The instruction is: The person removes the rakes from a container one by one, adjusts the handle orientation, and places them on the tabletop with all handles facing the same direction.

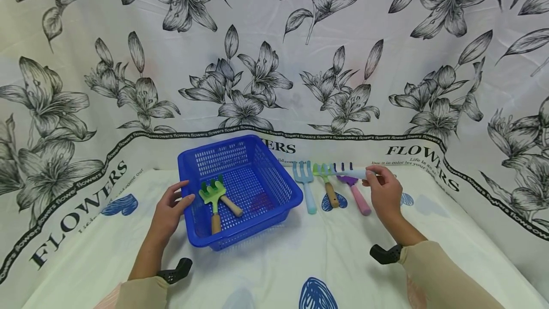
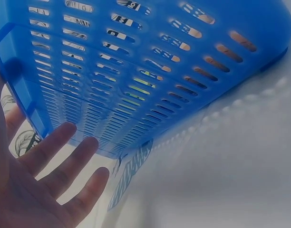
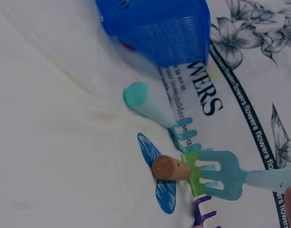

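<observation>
The blue plastic basket (image 1: 240, 225) stands on the cloth, with a pair of green-headed, wooden-handled garden forks (image 1: 210, 193) in it. At its left rim, my left hand (image 1: 168, 211) grips with thumb and index finger; the left wrist view shows the other fingers (image 2: 72, 168) spread loosely beside the perforated wall. My right hand (image 1: 386, 192) pinches the handle end of a light blue garden fork (image 3: 228, 175), held sideways with tines to the left. Below it lie a green fork (image 1: 329, 193) with a wooden handle and a purple rake (image 1: 359, 197) with a pink handle.
Another light blue fork (image 1: 308, 187) lies between the basket and the green fork. White cloth (image 1: 266, 275) with blue leaf and heart prints covers the surface. Behind rises a flower-printed curtain (image 1: 296, 85).
</observation>
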Demonstrator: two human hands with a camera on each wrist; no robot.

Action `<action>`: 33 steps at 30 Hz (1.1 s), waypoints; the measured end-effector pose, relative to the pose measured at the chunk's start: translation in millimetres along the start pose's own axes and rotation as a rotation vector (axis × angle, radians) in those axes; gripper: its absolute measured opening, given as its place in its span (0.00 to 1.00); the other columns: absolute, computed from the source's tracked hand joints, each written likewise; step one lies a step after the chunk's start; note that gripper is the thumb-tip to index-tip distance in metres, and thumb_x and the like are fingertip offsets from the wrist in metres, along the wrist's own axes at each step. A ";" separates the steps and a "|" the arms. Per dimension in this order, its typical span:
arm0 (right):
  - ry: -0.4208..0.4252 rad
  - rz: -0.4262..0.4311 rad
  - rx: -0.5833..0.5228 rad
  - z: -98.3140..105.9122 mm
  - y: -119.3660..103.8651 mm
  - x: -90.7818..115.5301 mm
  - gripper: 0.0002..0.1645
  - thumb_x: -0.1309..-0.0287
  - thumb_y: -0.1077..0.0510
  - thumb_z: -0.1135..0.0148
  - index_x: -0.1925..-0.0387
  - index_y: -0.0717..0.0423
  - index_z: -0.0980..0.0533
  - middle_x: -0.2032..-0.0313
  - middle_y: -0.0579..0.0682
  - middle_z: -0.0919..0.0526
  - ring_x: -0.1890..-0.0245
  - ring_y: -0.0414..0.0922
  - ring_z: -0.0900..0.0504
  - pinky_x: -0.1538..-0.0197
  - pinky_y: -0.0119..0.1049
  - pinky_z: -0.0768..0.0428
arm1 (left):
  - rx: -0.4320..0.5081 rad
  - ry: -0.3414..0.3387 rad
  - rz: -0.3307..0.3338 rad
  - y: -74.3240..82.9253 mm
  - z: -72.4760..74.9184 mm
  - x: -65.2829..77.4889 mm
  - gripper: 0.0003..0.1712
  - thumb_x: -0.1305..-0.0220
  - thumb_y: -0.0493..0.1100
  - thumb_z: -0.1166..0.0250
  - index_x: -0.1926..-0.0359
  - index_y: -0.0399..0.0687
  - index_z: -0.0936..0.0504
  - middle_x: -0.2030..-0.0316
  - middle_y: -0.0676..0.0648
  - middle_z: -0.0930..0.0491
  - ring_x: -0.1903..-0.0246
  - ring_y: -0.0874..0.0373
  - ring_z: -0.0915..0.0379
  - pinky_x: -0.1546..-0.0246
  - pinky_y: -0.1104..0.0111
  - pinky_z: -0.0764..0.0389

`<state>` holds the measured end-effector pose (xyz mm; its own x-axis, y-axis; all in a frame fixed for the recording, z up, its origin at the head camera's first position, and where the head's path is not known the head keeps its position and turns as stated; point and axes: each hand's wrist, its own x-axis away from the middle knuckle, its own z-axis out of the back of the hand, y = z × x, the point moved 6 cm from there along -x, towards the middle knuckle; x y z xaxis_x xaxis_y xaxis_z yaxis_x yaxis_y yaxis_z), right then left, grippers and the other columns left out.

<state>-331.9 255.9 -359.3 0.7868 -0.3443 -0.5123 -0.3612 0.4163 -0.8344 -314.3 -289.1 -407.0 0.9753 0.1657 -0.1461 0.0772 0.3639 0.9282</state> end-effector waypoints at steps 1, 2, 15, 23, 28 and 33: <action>0.009 0.009 -0.004 1.8 1.9 0.4 0.13 0.32 0.57 0.43 0.53 0.62 0.21 0.57 0.58 0.17 0.73 0.33 0.17 0.63 0.21 0.23 | 0.000 -0.001 0.000 -0.1 -0.1 -0.1 0.42 0.34 0.62 0.41 0.25 0.55 0.45 0.30 0.34 0.43 0.35 0.34 0.40 0.41 0.43 0.33; 0.019 0.020 -0.003 3.5 3.5 0.4 0.13 0.32 0.58 0.43 0.53 0.62 0.21 0.57 0.58 0.17 0.73 0.33 0.16 0.64 0.21 0.23 | -0.001 -0.001 0.001 -0.2 -0.2 -0.1 0.42 0.34 0.62 0.41 0.25 0.55 0.45 0.30 0.34 0.43 0.35 0.34 0.41 0.41 0.43 0.33; 0.117 0.071 0.087 24.9 22.2 -5.4 0.10 0.34 0.61 0.43 0.57 0.63 0.20 0.64 0.56 0.17 0.75 0.32 0.18 0.72 0.19 0.24 | -0.004 0.001 0.009 -2.0 -0.6 0.0 0.42 0.33 0.62 0.42 0.25 0.57 0.46 0.30 0.35 0.43 0.34 0.35 0.41 0.41 0.43 0.33; 0.173 0.079 0.151 38.4 31.5 -11.4 0.12 0.34 0.60 0.44 0.57 0.64 0.20 0.62 0.55 0.20 0.76 0.25 0.21 0.73 0.17 0.27 | 0.000 -0.004 0.014 -2.5 -0.7 -0.7 0.42 0.34 0.63 0.42 0.25 0.57 0.46 0.30 0.35 0.43 0.35 0.36 0.41 0.40 0.44 0.33; 0.210 0.056 0.173 45.6 34.6 -13.0 0.12 0.34 0.60 0.45 0.57 0.63 0.20 0.62 0.53 0.20 0.76 0.24 0.23 0.72 0.17 0.27 | -0.001 0.001 0.013 -1.8 -0.8 -0.7 0.42 0.34 0.62 0.42 0.25 0.57 0.45 0.30 0.35 0.43 0.35 0.35 0.41 0.41 0.43 0.34; 0.230 0.025 0.161 50.1 36.6 -14.0 0.13 0.34 0.59 0.46 0.57 0.64 0.20 0.62 0.52 0.21 0.75 0.26 0.22 0.71 0.16 0.27 | -0.003 0.002 0.013 -1.6 -0.7 -0.3 0.42 0.34 0.62 0.42 0.25 0.57 0.45 0.30 0.36 0.43 0.35 0.35 0.41 0.41 0.43 0.33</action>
<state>-331.1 318.2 -372.4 0.6376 -0.5069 -0.5801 -0.2799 0.5491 -0.7875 -314.8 -289.1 -408.7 0.9759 0.1720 -0.1342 0.0636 0.3644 0.9291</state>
